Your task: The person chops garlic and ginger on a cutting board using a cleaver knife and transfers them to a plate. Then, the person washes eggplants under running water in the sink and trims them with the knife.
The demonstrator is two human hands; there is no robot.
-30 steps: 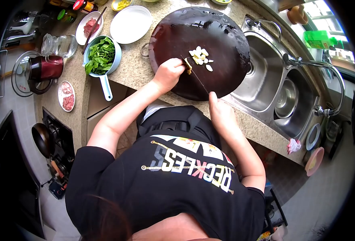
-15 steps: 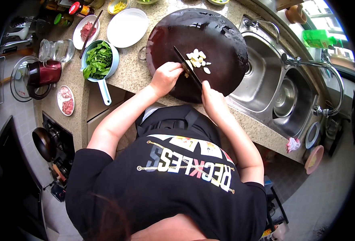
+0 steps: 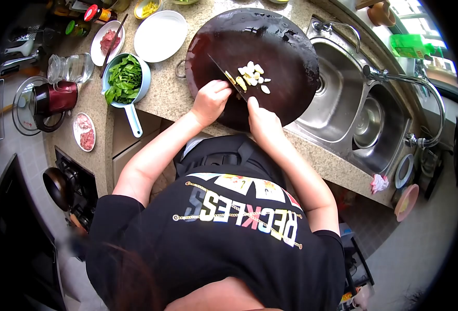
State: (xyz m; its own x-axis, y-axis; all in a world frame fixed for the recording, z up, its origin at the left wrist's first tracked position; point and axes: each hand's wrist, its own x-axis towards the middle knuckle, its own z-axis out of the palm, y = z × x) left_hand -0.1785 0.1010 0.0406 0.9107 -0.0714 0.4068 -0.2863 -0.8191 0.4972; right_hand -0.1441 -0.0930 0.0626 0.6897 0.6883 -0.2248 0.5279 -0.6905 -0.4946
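Note:
My right hand (image 3: 264, 120) is closed round the handle of a kitchen knife (image 3: 219, 66), whose dark blade slants up and left over a round dark cutting board (image 3: 283, 49). My left hand (image 3: 211, 101) is beside the blade, fingertips pinched together low on the board; whatever they hold is hidden. Just right of the blade lies a loose pile of pale garlic slices (image 3: 251, 72), and a few slices sit against the blade itself. One slice lies apart from the pile, toward the board's right.
Left of the board stand a white plate (image 3: 160, 36), a light-blue handled strainer (image 3: 146, 85) of green leaves, and plates of raw meat (image 3: 86, 139). A double sink (image 3: 338, 116) with a faucet (image 3: 439, 103) adjoins the right side.
My right hand and the knife have shifted left, the blade now leaning further over. Slices show along the blade's right side. My left hand has barely moved.

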